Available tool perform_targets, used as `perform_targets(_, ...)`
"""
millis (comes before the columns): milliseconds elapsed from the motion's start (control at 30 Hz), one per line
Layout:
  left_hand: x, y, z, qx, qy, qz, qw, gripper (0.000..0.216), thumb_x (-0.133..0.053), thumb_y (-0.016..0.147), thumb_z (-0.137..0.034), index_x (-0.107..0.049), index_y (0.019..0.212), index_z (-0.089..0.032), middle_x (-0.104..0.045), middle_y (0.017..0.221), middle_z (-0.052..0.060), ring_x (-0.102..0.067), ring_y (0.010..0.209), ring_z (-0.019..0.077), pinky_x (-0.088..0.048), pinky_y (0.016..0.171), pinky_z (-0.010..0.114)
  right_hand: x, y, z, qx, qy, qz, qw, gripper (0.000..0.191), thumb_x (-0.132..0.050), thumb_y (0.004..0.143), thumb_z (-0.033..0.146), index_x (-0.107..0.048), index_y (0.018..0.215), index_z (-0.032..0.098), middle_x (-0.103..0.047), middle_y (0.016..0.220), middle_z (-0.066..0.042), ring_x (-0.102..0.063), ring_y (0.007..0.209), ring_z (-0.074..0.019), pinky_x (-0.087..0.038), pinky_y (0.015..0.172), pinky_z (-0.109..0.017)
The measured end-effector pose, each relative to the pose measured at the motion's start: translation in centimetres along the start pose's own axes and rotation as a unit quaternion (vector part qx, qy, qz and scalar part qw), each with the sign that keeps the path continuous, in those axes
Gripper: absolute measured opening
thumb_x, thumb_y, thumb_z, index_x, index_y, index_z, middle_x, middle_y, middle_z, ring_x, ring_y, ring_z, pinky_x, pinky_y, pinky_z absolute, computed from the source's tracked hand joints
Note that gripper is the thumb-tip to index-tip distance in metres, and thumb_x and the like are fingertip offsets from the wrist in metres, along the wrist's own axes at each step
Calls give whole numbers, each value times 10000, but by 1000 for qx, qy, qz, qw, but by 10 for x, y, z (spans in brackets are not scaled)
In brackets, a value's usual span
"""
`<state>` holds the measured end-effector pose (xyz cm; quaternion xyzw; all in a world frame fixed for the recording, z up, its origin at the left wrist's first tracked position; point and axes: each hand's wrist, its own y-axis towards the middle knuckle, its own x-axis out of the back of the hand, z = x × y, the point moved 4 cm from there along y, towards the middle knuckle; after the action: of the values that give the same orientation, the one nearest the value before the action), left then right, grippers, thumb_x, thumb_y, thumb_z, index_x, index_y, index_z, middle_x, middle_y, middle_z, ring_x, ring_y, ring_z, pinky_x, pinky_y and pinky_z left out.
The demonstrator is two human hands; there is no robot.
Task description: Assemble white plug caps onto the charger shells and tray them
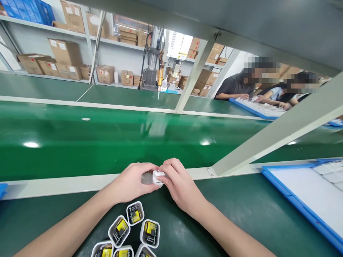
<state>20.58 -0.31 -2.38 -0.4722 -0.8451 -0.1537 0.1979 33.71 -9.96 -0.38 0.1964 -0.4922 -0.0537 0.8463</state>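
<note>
A small white plastic housing point(158, 178) is held between my two hands above the near edge of the dark green bench. My left hand point(135, 180) is closed round its left side, thumb below and fingers above. From the right, my right hand point(178, 182) pinches the top of the same housing with thumb and fingers. Part of the housing is hidden by my fingers. Below my left hand stand several open white housings with black and yellow electronic parts inside, among them one housing point(135, 213) near my wrist and another point(150, 233) to its right.
A green conveyor belt point(107, 142) runs across behind a pale metal rail. A slanted metal post point(268, 132) rises at right beside a blue-rimmed tray point(297, 200) holding white pieces. Across the belt stand a dispensing machine point(152, 71), shelved cartons point(66, 53) and two people at work.
</note>
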Motion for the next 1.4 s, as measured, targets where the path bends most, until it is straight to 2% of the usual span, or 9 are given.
perform_targets(133,1,1,-1,6,-18,0,1000,286,-726,798,-329,-713,1076,-266,-748,1078,-36,-671,943,181,-481,812,256,3,2,3,15,-69,11,997,114,-413,1062,179,-522,1051,209,-532,1019,-97,-514,926,-273,-496,770,-431)
perform_targets(500,1,2,0,2,-17,0,1000,255,-715,808,-350,-719,1050,-267,-746,1028,-59,-661,892,157,-460,737,231,9,6,5,25,-103,65,992,122,-411,1068,160,-494,982,188,-544,977,-76,-478,877,-247,-453,758,-396)
perform_targets(733,1,3,0,8,-19,-1,1000,243,-723,801,-339,-725,1031,-263,-749,1012,-61,-659,883,159,-445,732,237,8,9,14,36,-199,86,976,153,-478,1020,102,-496,885,170,-540,910,-58,-436,776,-219,-375,692,-364)
perform_targets(933,0,5,2,27,-60,5,998,254,-795,732,-281,-752,981,-259,-759,976,-68,-659,895,172,-439,752,243,7,9,15,28,-203,75,976,171,-460,1014,94,-504,869,174,-518,853,-42,-431,741,-208,-338,666,-344)
perform_targets(1100,-1,5,4,35,-82,5,996,274,-796,727,-263,-752,998,-255,-758,994,-55,-671,929,185,-459,807,263,0,2,9,16,-142,33,989,185,-380,1044,135,-517,927,179,-534,901,-62,-482,795,-224,-378,703,-351)
perform_targets(1233,0,2,7,36,-128,-6,991,363,-783,757,-287,-691,1106,-248,-738,1124,-19,-662,1066,200,-470,948,293,-4,-5,-6,-39,13,-8,999,98,-426,1056,220,-519,1079,202,-540,987,-57,-537,843,-211,-440,741,-340)
perform_targets(1333,3,0,7,30,-147,-50,987,423,-771,770,-280,-615,1162,-243,-711,1177,3,-635,1140,198,-458,1011,315,0,-10,-20,-107,151,-71,980,185,-520,1041,292,-496,1215,235,-549,999,-33,-561,882,-196,-470,793,-325)
perform_targets(1400,5,-1,6,18,-125,-81,989,413,-750,782,-255,-594,1164,-249,-699,1185,5,-624,1150,199,-451,1021,331,3,-12,-25,-125,200,-110,966,206,-543,1035,307,-506,1228,247,-555,997,-29,-563,914,-196,-472,825,-326)
